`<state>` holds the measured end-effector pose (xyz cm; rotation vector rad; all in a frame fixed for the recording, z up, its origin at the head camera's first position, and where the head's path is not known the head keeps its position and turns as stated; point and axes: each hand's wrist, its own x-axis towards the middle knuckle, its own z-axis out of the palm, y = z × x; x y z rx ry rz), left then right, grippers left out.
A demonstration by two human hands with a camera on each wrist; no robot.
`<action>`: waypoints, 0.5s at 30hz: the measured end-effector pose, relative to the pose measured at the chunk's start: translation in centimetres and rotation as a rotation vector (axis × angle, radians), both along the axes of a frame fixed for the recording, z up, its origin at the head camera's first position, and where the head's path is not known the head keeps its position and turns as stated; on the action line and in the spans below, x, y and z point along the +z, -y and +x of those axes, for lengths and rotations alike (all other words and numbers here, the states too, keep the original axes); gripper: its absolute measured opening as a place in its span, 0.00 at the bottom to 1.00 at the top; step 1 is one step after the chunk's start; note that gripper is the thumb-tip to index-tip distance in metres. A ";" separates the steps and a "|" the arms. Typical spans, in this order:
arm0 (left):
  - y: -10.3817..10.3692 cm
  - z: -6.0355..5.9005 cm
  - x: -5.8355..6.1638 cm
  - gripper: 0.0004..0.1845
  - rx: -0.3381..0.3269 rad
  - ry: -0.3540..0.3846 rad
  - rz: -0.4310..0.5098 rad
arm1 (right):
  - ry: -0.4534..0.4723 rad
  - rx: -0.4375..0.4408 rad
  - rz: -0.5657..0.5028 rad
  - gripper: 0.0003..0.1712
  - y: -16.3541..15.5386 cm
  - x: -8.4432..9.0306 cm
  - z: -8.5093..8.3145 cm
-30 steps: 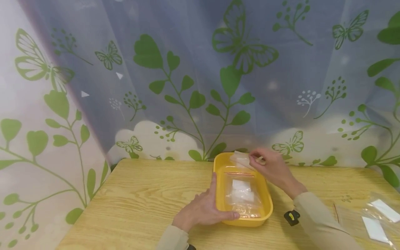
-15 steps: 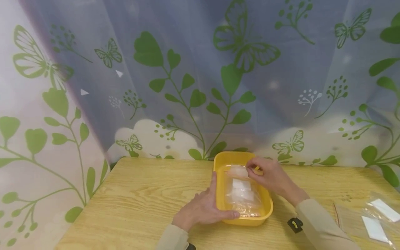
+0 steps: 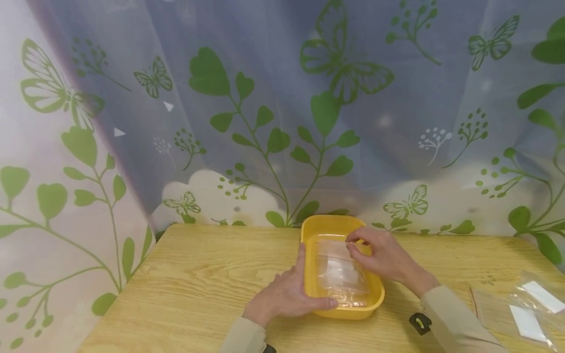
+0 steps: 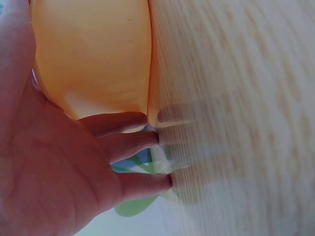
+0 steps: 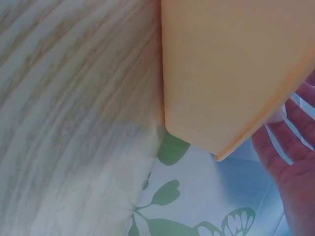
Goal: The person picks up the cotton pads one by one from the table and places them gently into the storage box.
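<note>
While the yellow tray point(image 3: 337, 226) is sitting on the wooden table point(image 3: 198, 274), we are observing a clear zip bag point(image 3: 341, 268) lying inside it, between the two hands; the left hand point(image 3: 284, 294) is resting against the tray's left wall and near corner, thumb curling along the near rim, fingers fairly straight; the right hand point(image 3: 381, 255) is pinching the bag's upper edge with curled fingertips. Compared with a second ago, we are noting the bag's raised top flap now lying lower in the tray, and the right hand sitting lower with it; the left hand is remaining unmoved. Both forearms are entering from the near edge, sleeves beige.
</note>
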<state>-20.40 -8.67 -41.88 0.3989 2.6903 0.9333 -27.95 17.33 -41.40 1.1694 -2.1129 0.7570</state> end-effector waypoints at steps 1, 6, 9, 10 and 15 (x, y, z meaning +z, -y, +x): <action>0.0 0.0 0.0 0.75 0.001 0.001 0.000 | 0.000 -0.003 -0.003 0.11 0.0 0.1 0.1; 0.0 0.2 0.0 0.75 0.011 0.005 -0.006 | -0.001 -0.031 -0.006 0.12 -0.1 0.2 0.1; 0.0 0.2 0.0 0.75 0.011 0.005 -0.009 | 0.006 -0.040 0.001 0.11 -0.2 0.2 0.1; 0.0 0.2 0.0 0.75 0.011 0.007 -0.011 | 0.010 -0.045 0.008 0.11 -0.2 0.1 0.1; -0.1 0.2 0.1 0.74 0.012 0.011 -0.013 | 0.008 -0.082 0.085 0.09 -0.2 0.1 0.0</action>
